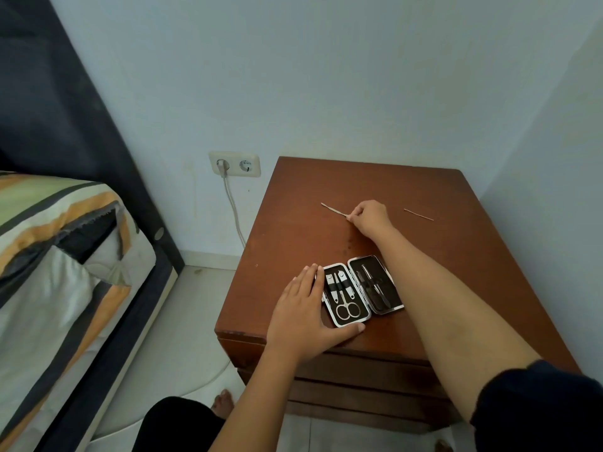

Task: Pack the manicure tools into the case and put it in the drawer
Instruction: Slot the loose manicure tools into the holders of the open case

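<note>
A small manicure case [360, 290] lies spread wide on the brown nightstand [293, 230], near its front edge. Its left half holds two clippers and scissors; its right half holds slim dark tools. My left hand [305, 313] rests flat against the case's left side, thumb along its front edge. Farther back, my right hand [368, 218] pinches one end of a thin metal tool [332, 210] that lies on the wood. Another thin metal pick [418, 214] lies loose to the right of that hand.
Closed drawer fronts [359, 376] sit below the nightstand top. A bed [58, 256] with striped bedding stands to the left. On the wall behind is a socket [235, 163] with a white cable plugged in. A wall runs close along the right.
</note>
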`<state>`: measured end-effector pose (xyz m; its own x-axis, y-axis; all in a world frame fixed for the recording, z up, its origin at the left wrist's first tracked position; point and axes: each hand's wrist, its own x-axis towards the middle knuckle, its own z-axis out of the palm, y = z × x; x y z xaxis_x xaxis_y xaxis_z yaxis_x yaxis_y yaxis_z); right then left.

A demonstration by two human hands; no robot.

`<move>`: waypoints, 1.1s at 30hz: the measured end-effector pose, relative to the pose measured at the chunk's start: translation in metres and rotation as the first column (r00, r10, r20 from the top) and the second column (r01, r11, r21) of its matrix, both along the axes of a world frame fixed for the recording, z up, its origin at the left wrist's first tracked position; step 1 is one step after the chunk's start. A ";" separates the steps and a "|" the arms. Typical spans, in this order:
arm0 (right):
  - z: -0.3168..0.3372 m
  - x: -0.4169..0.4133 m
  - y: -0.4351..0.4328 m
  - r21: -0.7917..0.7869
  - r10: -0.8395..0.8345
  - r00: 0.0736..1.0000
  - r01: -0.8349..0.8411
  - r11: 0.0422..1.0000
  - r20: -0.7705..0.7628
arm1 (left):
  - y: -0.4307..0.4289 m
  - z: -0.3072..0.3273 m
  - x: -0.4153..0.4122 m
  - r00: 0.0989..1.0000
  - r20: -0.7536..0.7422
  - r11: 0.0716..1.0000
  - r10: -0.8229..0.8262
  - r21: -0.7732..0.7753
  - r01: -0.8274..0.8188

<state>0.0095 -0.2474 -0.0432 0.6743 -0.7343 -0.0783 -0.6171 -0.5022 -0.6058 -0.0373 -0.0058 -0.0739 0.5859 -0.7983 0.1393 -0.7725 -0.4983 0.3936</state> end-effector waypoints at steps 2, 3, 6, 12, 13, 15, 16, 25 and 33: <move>-0.002 -0.001 0.001 -0.004 0.000 1.000 0.000 1.000 0.010 | 0.000 0.000 0.000 1.000 -0.002 1.000 0.003 0.001 -0.003; -0.004 -0.002 0.001 -0.002 -0.003 0.999 0.003 1.000 0.037 | 0.000 0.000 0.000 1.000 0.000 1.000 0.005 0.002 -0.005; -0.010 -0.005 0.000 0.028 -0.016 0.992 0.013 1.000 0.121 | -0.001 -0.001 0.000 1.000 0.007 1.000 0.007 0.003 -0.007; -0.014 0.002 0.000 0.029 -0.076 0.984 0.072 0.997 0.161 | -0.002 -0.004 0.001 1.000 0.019 1.000 0.008 -0.002 -0.008; -0.013 0.003 0.000 0.022 -0.084 0.985 0.082 0.996 0.147 | -0.002 -0.005 0.001 1.000 0.024 1.000 0.008 -0.002 -0.008; -0.011 0.006 0.002 0.021 -0.089 0.991 0.087 0.996 0.100 | -0.002 -0.006 0.001 0.999 0.035 1.000 0.011 -0.002 -0.011; -0.010 0.006 0.003 0.019 -0.087 0.993 0.085 0.996 0.077 | -0.002 -0.006 0.001 0.999 0.039 1.000 0.012 -0.003 -0.012; 0.002 -0.048 0.034 0.138 -0.093 0.947 0.052 0.989 0.308 | -0.001 -0.006 0.001 1.000 0.020 1.000 0.005 0.009 -0.005; -0.006 -0.161 0.082 0.090 -0.109 0.923 0.081 0.993 0.369 | -0.001 -0.004 -0.001 1.000 -0.004 0.998 0.016 0.057 -0.015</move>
